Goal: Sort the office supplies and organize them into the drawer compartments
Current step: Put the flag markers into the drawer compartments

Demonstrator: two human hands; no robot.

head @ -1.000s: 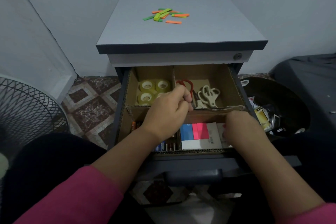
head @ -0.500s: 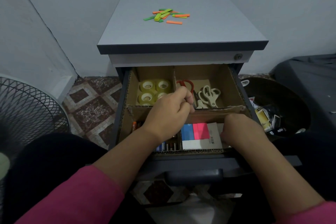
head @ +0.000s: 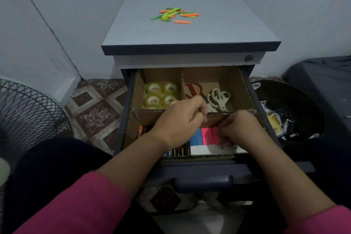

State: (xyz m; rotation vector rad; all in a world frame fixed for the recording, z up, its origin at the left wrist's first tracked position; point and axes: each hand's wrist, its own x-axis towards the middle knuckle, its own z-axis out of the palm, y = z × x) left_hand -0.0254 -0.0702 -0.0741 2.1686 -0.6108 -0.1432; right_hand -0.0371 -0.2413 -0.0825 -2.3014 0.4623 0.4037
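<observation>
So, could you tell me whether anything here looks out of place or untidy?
Yes: a loose pile of green, yellow and orange strips lies scattered on the cabinet top, outside the drawer compartments. Inside, tape rolls and scissors sit sorted in separate back compartments.

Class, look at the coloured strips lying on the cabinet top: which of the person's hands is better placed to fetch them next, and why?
Probably the left hand. It lies farther back over the drawer, nearer the coloured strips. The right hand is lower, busy at the pink sticky notes.
</observation>
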